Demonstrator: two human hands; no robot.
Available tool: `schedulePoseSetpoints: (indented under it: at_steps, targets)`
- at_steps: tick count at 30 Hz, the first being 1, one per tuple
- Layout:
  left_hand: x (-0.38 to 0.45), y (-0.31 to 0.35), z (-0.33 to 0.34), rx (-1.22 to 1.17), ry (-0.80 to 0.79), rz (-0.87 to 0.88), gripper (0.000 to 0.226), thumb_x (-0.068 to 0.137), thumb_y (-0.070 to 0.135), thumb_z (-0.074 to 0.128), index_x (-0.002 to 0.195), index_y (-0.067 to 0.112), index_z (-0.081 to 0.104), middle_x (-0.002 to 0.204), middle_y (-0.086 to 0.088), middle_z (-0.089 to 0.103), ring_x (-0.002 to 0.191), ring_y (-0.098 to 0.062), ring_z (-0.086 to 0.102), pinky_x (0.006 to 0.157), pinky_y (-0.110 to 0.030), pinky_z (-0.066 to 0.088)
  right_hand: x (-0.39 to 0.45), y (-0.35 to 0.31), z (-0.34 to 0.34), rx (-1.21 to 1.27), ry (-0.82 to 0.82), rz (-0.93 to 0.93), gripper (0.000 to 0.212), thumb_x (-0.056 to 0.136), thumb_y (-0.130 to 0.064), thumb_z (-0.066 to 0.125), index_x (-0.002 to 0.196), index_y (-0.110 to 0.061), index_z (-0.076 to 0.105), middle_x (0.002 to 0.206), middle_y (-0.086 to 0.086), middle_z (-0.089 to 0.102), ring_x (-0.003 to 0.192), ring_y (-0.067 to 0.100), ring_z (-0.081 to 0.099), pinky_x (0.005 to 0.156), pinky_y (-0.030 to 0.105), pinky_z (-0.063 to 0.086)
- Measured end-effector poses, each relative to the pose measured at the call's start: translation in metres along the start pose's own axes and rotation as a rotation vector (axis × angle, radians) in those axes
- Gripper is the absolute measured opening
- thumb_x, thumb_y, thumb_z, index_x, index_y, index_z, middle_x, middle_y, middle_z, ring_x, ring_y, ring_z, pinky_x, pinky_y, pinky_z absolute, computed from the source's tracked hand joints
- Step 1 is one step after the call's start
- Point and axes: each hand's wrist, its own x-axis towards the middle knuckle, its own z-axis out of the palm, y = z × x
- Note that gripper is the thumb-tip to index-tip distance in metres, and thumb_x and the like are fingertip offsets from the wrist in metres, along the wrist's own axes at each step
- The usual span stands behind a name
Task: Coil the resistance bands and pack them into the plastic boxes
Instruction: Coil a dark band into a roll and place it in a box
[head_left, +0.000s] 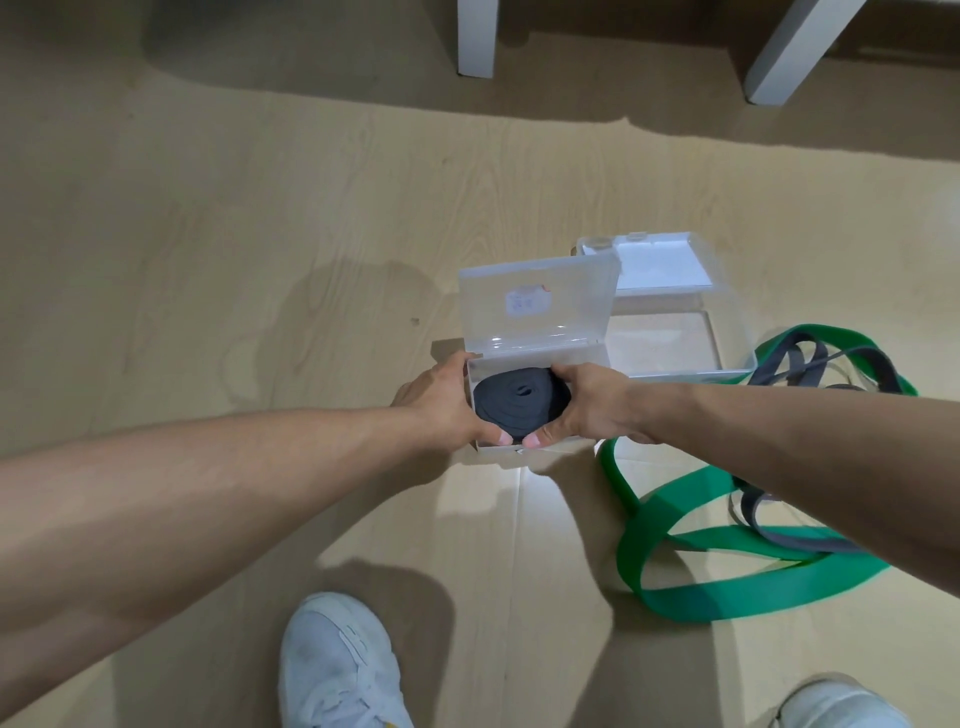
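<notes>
Left hand: the left hand (447, 400) holds the left side of the small clear box (535, 444), and its thumb lies on the near edge of the black band; the grip is wrapped round box and band.
Right hand: the right hand (582, 405) holds the right side of the black band, fingers curled over it; the two thumbs almost meet.
Black band: the coiled black band (519, 402) sits rolled up inside the small clear box.
Small box lid: the lid (535, 306) stands open, with a small sticker on it.
Second box: a big clear box (670, 332) sits open just behind, on the right.
Other bands: a green band (727, 571) and a grey band (789, 364) lie loose on the floor (260, 234), tangled together, under the right arm.
Shoes: two white shoes (337, 665) stand on the floor near the bottom.
Far away: white furniture legs (475, 36) stand at the top.
</notes>
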Motion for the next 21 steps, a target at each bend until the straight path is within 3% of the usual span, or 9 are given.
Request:
schedulePoseSetpoints:
  at_steps: [5,8,10,15,19,21]
  targets:
    - [0.007,0.002,-0.006,-0.098,-0.105,-0.023,0.103,0.062,0.022,0.097,0.148,0.024,0.040,0.135,0.008,0.056,0.126,-0.016,0.054,0.103,-0.031,0.046,-0.019,-0.006,0.003,-0.359,0.130,-0.102,0.073,0.082,-0.045,0.079,0.144,-0.023,0.048,0.137,0.005,0.043,0.128,0.023,0.046,0.111,0.032,0.038]
    - [0.007,0.001,-0.006,-0.152,-0.102,-0.008,0.094,0.070,0.028,0.093,0.148,0.025,0.041,0.133,0.011,0.056,0.126,-0.014,0.055,0.104,-0.029,0.045,-0.030,-0.002,0.010,-0.363,0.146,-0.121,0.073,0.090,-0.045,0.072,0.152,-0.023,0.041,0.147,0.004,0.033,0.132,0.024,0.047,0.111,0.030,0.035]
    - [0.006,-0.001,-0.001,-0.158,-0.059,-0.001,0.088,0.077,0.032,0.089,0.149,0.026,0.040,0.134,0.010,0.057,0.127,-0.016,0.055,0.106,-0.032,0.045,-0.029,-0.002,0.011,-0.336,0.157,-0.094,0.075,0.087,-0.045,0.074,0.152,-0.026,0.042,0.144,0.003,0.035,0.129,0.024,0.050,0.111,0.031,0.037]
    - [0.008,0.000,0.010,-0.078,0.019,0.001,0.091,0.077,0.032,0.088,0.151,0.026,0.034,0.140,0.004,0.056,0.123,-0.020,0.057,0.100,-0.033,0.047,-0.019,-0.008,0.009,-0.224,0.221,-0.015,0.073,0.072,-0.035,0.090,0.136,-0.029,0.055,0.124,0.002,0.039,0.109,0.024,0.060,0.104,0.032,0.048]
    - [0.007,0.001,0.021,0.005,0.094,-0.025,0.092,0.076,0.039,0.087,0.149,0.026,0.032,0.140,0.001,0.057,0.121,-0.026,0.058,0.099,-0.039,0.050,-0.012,-0.004,0.016,-0.317,0.271,-0.081,0.059,0.077,-0.035,0.086,0.124,-0.027,0.051,0.121,0.004,0.041,0.097,0.026,0.059,0.091,0.031,0.049]
    - [0.008,0.001,0.024,-0.010,0.104,-0.032,0.091,0.078,0.038,0.086,0.149,0.024,0.032,0.142,0.000,0.055,0.122,-0.027,0.058,0.100,-0.040,0.049,-0.011,-0.003,0.016,-0.274,0.227,-0.070,0.058,0.079,-0.031,0.085,0.125,-0.024,0.050,0.125,0.006,0.041,0.096,0.025,0.058,0.094,0.029,0.047]
